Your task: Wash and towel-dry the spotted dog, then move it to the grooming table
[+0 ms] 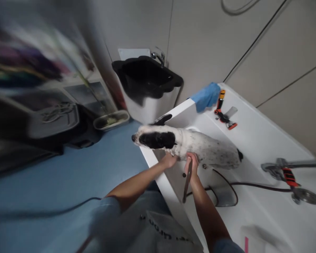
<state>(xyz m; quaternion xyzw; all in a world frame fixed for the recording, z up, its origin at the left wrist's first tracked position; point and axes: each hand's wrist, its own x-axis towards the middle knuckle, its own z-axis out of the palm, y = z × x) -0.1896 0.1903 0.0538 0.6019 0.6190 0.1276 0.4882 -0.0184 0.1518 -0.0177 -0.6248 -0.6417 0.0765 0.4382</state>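
Observation:
A white dog (210, 147) with black ears and grey speckles stands in a white tub (252, 140), its head reaching over the tub's left edge. My left hand (170, 160) is curled against the dog's chest, below its neck; what its fingers hold is hidden. Close by, my right hand (192, 161) is closed at the dog's side. From it hangs a flat brown strap (187, 182), its lower end near the tub's front wall.
A blue cloth (205, 96) drapes over the tub corner near an orange-black sprayer (225, 119). A shower head (307, 195) and dark hose (260, 186) lie at right. Beyond the tub stand a black basin (147, 77) and a grey-lidded bin (54, 121).

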